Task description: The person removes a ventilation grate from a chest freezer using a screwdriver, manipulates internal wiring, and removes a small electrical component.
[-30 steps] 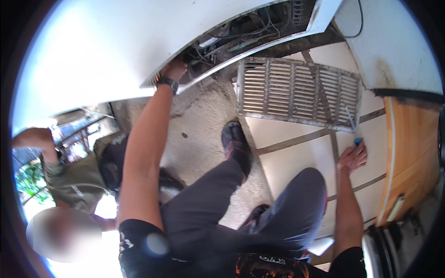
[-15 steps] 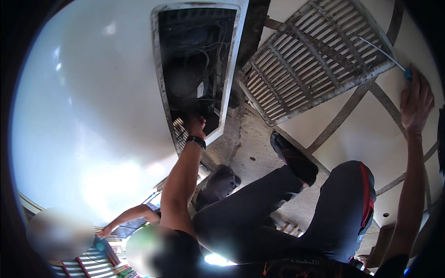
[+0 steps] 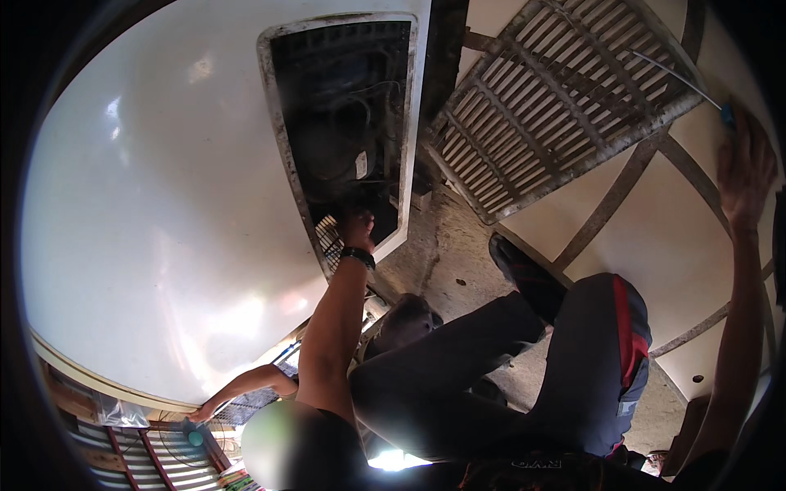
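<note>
My left hand (image 3: 358, 229) reaches into the dark opening (image 3: 265, 90) in the side of a large white appliance cabinet (image 3: 164, 188). Its visible fingers are curled at the opening's lower end, but shadow hides what they hold. Inside, a rounded dark unit with a pale label (image 3: 361, 165) and thin wires can be made out. Far to the right, my right hand (image 3: 747, 168) closes around the blue handle of a screwdriver (image 3: 684, 81). The screwdriver's thin shaft points up and left across a dirty slatted vent grille (image 3: 550, 143), detached from the cabinet.
Pale tiles (image 3: 610, 233) with dark joints lie under and beside the grille. My bent legs (image 3: 585, 352) and dark shoe (image 3: 524, 270) are on rough concrete (image 3: 458, 282). At lower left another person's arm (image 3: 246, 383) touches the cabinet edge, near a corrugated metal sheet (image 3: 164, 458).
The view has shifted slightly, so the cabinet opening and grille sit a little differently. Both hands stay where they were, the left in the opening, the right on the screwdriver.
</note>
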The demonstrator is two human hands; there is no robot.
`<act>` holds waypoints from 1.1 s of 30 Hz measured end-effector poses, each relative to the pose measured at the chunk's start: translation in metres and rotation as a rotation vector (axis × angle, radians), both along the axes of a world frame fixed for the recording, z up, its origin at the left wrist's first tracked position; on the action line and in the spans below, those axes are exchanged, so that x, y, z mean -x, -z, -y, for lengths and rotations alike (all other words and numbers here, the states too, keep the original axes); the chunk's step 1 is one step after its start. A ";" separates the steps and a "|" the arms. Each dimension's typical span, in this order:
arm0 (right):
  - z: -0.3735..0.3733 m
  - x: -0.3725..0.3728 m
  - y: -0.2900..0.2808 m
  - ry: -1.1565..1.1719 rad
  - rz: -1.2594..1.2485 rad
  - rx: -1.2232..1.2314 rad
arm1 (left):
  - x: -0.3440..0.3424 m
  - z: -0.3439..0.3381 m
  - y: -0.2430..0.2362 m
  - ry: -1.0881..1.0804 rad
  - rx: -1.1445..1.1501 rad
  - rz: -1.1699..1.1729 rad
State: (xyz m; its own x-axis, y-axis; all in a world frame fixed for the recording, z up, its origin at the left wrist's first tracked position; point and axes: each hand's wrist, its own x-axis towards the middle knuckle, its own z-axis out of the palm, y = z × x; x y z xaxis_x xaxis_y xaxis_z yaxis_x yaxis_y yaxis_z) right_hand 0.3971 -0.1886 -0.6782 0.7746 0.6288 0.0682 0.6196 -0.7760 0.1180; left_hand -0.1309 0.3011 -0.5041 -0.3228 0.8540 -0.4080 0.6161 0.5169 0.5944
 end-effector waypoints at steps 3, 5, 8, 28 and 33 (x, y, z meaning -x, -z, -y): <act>0.004 -0.005 0.004 -0.013 -0.007 0.001 | 0.003 0.001 0.001 -0.048 -0.021 0.030; 0.004 -0.007 0.002 -0.013 -0.007 0.008 | 0.010 -0.002 0.002 -0.057 -0.026 0.082; 0.002 -0.005 -0.001 -0.008 -0.001 -0.031 | 0.007 0.001 0.003 -0.008 0.004 0.038; -0.009 0.006 -0.011 0.025 -0.002 0.005 | 0.022 -0.011 0.008 0.036 0.065 0.080; -0.011 0.007 -0.018 0.050 -0.034 0.071 | 0.015 -0.007 0.006 0.070 0.106 0.026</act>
